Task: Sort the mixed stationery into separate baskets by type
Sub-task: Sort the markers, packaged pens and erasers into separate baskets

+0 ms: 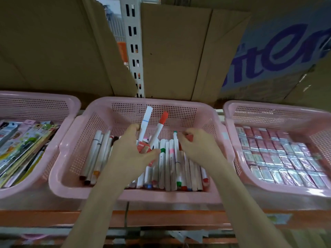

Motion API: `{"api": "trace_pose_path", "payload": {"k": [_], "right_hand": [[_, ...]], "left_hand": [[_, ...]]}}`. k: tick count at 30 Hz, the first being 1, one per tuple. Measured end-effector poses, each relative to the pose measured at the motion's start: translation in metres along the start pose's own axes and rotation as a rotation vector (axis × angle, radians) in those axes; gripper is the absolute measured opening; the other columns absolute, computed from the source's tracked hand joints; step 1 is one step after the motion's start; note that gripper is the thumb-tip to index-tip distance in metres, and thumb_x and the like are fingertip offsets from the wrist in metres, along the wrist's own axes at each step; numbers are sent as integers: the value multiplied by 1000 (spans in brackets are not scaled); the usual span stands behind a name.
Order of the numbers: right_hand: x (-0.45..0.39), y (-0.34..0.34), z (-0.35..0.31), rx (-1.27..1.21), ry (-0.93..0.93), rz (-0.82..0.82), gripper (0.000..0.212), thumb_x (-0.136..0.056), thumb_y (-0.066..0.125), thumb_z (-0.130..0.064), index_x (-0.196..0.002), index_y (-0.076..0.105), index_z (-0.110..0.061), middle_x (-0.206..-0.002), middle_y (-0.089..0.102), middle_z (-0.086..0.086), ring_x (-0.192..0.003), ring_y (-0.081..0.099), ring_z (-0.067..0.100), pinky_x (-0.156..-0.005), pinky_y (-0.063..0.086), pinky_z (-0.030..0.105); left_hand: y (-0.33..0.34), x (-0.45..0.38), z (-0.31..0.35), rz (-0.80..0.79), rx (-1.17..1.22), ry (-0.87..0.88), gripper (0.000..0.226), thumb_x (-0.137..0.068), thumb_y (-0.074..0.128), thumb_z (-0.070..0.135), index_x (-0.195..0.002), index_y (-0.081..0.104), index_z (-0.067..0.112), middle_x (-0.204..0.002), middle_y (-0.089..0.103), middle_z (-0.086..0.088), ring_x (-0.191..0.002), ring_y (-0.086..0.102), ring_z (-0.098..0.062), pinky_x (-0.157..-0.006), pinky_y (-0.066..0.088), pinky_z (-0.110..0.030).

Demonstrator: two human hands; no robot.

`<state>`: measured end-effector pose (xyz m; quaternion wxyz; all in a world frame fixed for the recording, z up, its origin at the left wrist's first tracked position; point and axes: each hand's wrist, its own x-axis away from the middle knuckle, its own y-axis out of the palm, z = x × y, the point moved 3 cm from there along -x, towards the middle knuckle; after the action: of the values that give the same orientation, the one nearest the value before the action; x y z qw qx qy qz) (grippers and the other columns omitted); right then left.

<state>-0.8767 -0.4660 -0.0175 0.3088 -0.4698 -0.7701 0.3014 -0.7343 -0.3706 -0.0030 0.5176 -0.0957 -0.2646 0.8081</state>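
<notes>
Both hands reach into the middle pink basket (125, 195). Left hand (133, 151) fingers grip two raised markers (162, 125); right hand (198, 145) fingers pinch a green-capped marker (175, 138).

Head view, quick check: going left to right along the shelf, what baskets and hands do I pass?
Left basket of flat packets → left hand gripping markers → right hand, both over the middle basket of markers → right basket of small wrapped boxes.

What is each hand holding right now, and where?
Left hand grips two markers and a red packet by their lower ends. Right hand pinches a small red item; where cannot be told.
</notes>
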Motion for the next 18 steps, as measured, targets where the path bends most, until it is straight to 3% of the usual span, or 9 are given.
{"api": "trace_pose_path", "payload": {"k": [3,5,9,12,14,16,18], "right_hand": [[1,-6,-14,-210,-115,-66,42,-93,47,-50,-84,66,-14,-60,55,-3,-56,51,12,-55,41,25],[1,-5,-20,-294,-141,-77,36,-91,53,-44,-75,63,-14,-56,54,-5,-57,50,14,-59,44,30],[-4,-15,-18,-312,-84,121,30,-96,50,-35,-76,61,-14,-55,50,-6,-49,44,7,-45,39,17],[-9,-34,-11,-156,-104,259,31,-94,48,-32,-70,57,-15,-59,55,1,-53,51,14,-48,43,28],[-13,-33,-6,21,-82,167,29,-94,47,-35,-74,59,-18,-62,59,-5,-53,54,12,-48,44,26],[-15,-18,-1,180,-18,19,32,-94,46,-43,-83,61,-17,-69,62,-2,-61,60,13,-55,52,27],[-15,0,3,392,41,-129,36,-92,48,-49,-85,57,-14,-72,56,0,-71,58,16,-64,49,29]], "left_hand": [[9,3,6,-66,-9,28,41,-76,77,14,-100,46,27,-78,63,2,-59,55,12,-49,38,-1],[16,5,10,-122,-14,31,46,-74,79,19,-100,44,34,-79,63,8,-64,58,7,-50,39,-2],[11,6,12,-74,-41,12,44,-75,78,23,-104,45,29,-79,63,9,-66,59,1,-50,40,-5],[-4,4,6,24,-69,-23,42,-78,75,23,-105,43,26,-71,55,13,-56,53,0,-43,38,-9],[-9,2,2,33,-96,-22,41,-80,73,21,-105,41,27,-71,51,14,-60,50,1,-46,34,-10],[-6,0,2,-11,-106,-9,42,-82,71,18,-107,39,28,-76,51,9,-63,49,-2,-45,39,-8],[3,-2,1,-91,-113,4,42,-82,69,16,-111,40,28,-84,56,1,-67,52,-6,-46,40,-5]]}}
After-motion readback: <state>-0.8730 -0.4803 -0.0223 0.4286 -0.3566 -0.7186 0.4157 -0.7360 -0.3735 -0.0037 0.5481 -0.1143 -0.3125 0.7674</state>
